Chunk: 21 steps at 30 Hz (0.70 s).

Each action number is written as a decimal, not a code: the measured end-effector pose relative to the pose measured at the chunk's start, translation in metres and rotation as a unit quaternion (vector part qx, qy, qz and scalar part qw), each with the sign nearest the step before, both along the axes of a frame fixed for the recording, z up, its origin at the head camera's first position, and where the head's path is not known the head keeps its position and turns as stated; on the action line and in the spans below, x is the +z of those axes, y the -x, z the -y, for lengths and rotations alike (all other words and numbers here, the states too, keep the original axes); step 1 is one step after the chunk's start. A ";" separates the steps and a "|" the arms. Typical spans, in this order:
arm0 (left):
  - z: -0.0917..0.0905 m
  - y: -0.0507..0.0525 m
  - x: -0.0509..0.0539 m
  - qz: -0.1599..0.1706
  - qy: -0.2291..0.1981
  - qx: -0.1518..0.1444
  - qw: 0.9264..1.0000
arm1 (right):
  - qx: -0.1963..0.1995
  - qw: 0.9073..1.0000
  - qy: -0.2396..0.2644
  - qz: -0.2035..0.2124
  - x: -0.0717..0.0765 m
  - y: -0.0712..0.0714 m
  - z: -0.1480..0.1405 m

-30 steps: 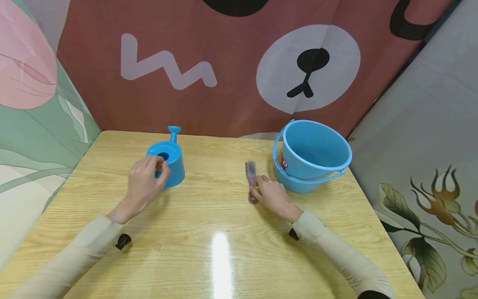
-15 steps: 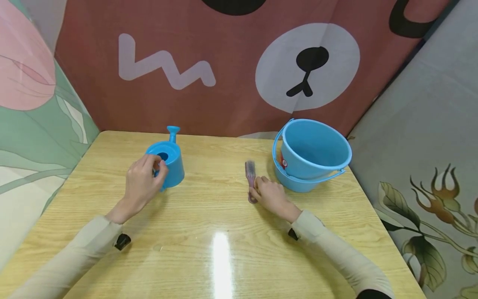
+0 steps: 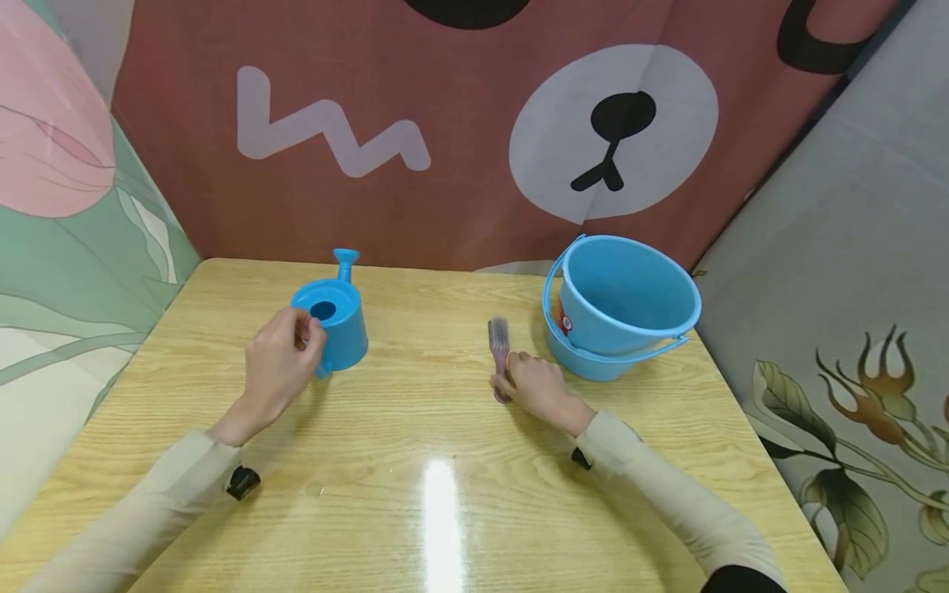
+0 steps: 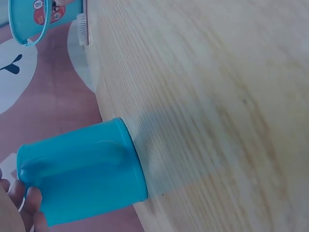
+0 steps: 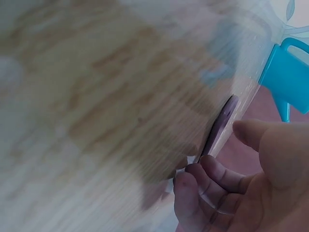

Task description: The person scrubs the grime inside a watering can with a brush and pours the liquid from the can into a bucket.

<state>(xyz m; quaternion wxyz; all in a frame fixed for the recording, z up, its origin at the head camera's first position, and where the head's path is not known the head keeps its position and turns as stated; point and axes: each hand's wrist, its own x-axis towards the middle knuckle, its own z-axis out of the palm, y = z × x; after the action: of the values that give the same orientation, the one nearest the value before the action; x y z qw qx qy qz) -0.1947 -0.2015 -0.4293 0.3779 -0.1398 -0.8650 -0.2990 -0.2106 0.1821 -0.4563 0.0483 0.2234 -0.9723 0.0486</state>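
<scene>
A: What occupies your left side?

B: A pink-and-green sheet (image 3: 63, 272) hangs at ten o'clock. Next, my left hand (image 3: 278, 358) reaches the blue watering can (image 3: 344, 333), which stands upright at ten o'clock on the wood-grained table (image 3: 371, 461). Its spout points just past twelve.

A: And the fingers there?

B: Curled, gripping the can's handle at about seven o'clock on its side; my hand hides most of that handle.

A: Farther right?

B: At twelve o'clock, a bear-print curtain (image 3: 445, 206). In front of it, the purple-handled brush (image 3: 498, 350) is at one o'clock from the table's middle, bristled head toward twelve. My right hand (image 3: 539, 387) enters from four o'clock, its curled fingers and thumb pinching the brush handle. Whether the brush rests on the tabletop, I cannot tell.

A: At the far right?

B: At two o'clock from my right hand, just beside it, a blue bucket (image 3: 596, 338), mouth upward, its bail slung round the near side. Beyond, at three, hangs a leaf-printed grey sheet (image 3: 815, 247).
</scene>
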 end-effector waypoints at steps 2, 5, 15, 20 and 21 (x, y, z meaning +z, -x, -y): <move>0.000 0.000 0.000 0.005 -0.008 0.003 1.000 | 0.003 1.000 0.000 0.001 0.001 0.000 0.000; 0.002 -0.002 -0.002 0.009 -0.015 0.005 1.000 | 0.002 1.000 -0.002 0.006 0.002 0.000 0.000; 0.004 -0.006 -0.006 0.046 -0.032 0.016 0.998 | -0.014 0.999 -0.024 0.034 0.003 0.004 0.000; 0.004 -0.006 -0.006 0.067 -0.038 0.021 0.997 | -0.034 0.998 -0.033 0.045 0.005 0.005 0.000; 0.004 -0.006 -0.007 0.070 -0.038 0.022 0.997 | -0.036 0.998 -0.034 0.048 0.005 0.005 0.000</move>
<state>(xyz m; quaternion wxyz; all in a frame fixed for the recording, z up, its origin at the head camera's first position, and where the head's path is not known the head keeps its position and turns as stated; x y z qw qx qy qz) -0.1884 -0.2056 -0.4360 0.3279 -0.0850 -0.8803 -0.3321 -0.2159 0.1821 -0.4510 -0.0047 0.1868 -0.9821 0.0240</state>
